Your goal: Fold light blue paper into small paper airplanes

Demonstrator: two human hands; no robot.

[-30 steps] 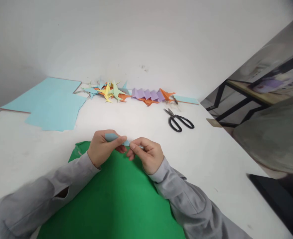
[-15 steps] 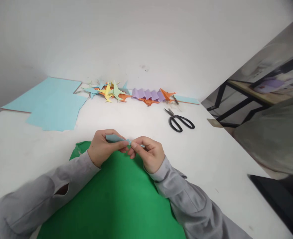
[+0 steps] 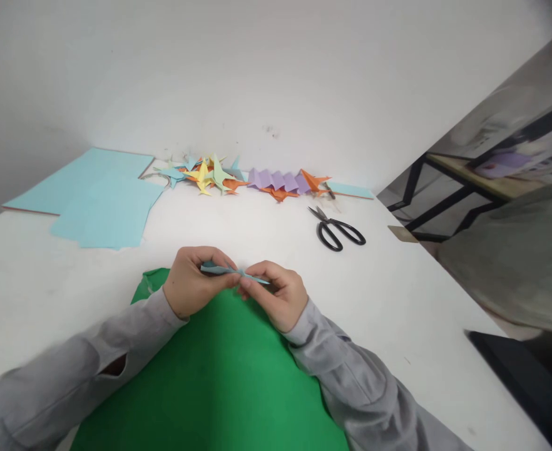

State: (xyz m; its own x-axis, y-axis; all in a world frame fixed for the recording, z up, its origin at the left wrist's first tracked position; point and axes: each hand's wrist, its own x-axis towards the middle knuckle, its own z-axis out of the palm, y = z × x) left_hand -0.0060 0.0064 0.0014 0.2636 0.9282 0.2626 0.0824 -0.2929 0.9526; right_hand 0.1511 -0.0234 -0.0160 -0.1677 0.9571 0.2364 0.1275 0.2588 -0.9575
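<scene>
A small folded piece of light blue paper [image 3: 216, 269] is held between both hands above a green cloth [image 3: 210, 376]. My left hand [image 3: 196, 282] pinches it with thumb and fingers, and its wider part lies along that palm. From the other side my right hand [image 3: 276, 291] grips the thin pointed end, which sticks out past the thumb. The fingertips of both hands almost meet at the paper's middle. Fingers cover part of the folds, so its full shape is hidden.
Black-handled scissors [image 3: 336, 229] lie on the white table [image 3: 374, 294] to the right. Blue paper sheets [image 3: 107, 213] are at the left. Folded paper figures [image 3: 210, 175] and a pleated purple paper [image 3: 278, 180] line the wall. A dark flat object [image 3: 506, 369] sits at the right edge.
The paper has flattened between my hands, and its pointed right end now shows more. My right fingers have shifted slightly on it, with the fingertips closer together.
</scene>
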